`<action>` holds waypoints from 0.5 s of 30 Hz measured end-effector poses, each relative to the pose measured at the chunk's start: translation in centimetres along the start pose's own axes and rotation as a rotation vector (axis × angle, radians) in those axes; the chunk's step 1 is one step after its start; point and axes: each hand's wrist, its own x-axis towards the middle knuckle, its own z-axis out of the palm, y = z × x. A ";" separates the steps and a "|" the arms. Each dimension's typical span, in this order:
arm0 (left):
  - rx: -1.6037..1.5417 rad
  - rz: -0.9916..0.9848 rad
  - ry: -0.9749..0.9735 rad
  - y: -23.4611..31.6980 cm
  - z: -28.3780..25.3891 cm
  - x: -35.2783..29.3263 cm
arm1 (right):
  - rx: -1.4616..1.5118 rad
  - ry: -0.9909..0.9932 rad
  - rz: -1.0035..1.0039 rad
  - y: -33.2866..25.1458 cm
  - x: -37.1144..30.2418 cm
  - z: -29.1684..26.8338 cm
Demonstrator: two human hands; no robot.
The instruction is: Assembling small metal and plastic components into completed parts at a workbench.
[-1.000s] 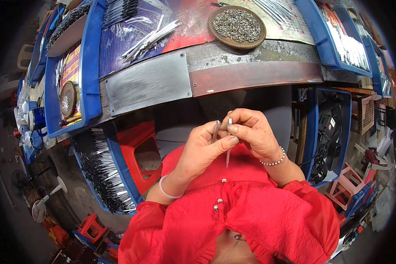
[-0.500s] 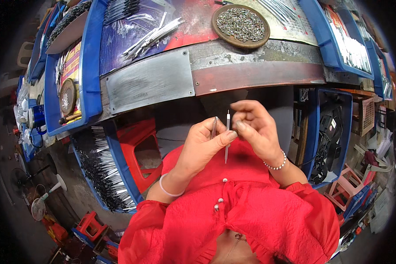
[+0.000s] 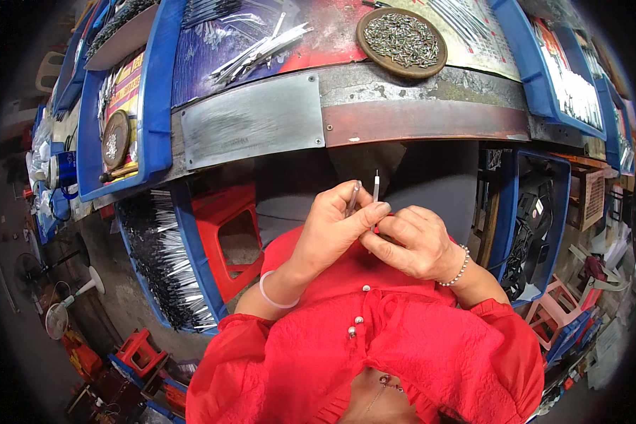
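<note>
Above my lap, my left hand (image 3: 332,226) pinches a slim pen refill (image 3: 376,186) between thumb and fingers. The refill stands nearly upright, with a white upper part and a fine point on top. A second thin, greyish clear tube (image 3: 353,198) sticks up from the same hand, tilted beside the index finger. My right hand (image 3: 418,244) is closed against the left thumb, around the refill's lower part, which the fingers hide. On the bench beyond, a round wooden bowl (image 3: 366,51) is full of small metal pen tips (image 3: 403,41).
A metal plate (image 3: 251,120) is fixed at the bench's front edge, with white tubes (image 3: 261,53) behind it. Blue bins (image 3: 159,106) stand at both bench ends. Below are a red stool (image 3: 215,233), a bin of pen parts (image 3: 166,261) and a bin of black items (image 3: 533,219).
My right hand has moved down from beside the refill's tip to its lower part and closed. The left hand keeps its pinch. The whole view has shifted slightly.
</note>
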 end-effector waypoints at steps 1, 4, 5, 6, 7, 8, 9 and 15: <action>-0.033 -0.020 -0.021 0.2 0.0 -0.1 | 0.002 0.002 0.000 -0.1 0.1 0.0; -0.064 0.000 -0.072 0.3 0.0 -0.4 | 0.102 0.090 -0.008 -0.1 0.2 -0.5; -0.063 0.000 -0.074 0.5 0.1 -0.4 | 0.144 0.130 0.039 -0.1 0.0 -0.8; -0.054 -0.033 -0.055 0.7 0.1 -0.5 | 0.186 0.171 0.085 -0.1 -0.1 -1.0; -0.044 -0.065 -0.038 0.8 0.1 -0.5 | 0.234 0.231 0.154 -0.1 0.2 -1.3; 0.002 -0.048 -0.039 0.7 0.1 -0.4 | 0.253 0.272 0.258 -0.3 0.5 -1.7; 0.003 -0.048 -0.039 0.6 0.1 -0.4 | 0.272 0.315 0.361 -0.5 0.7 -1.9; 0.036 0.050 -0.019 0.5 -0.3 -0.9 | 1.028 0.325 0.793 -0.5 0.1 -1.6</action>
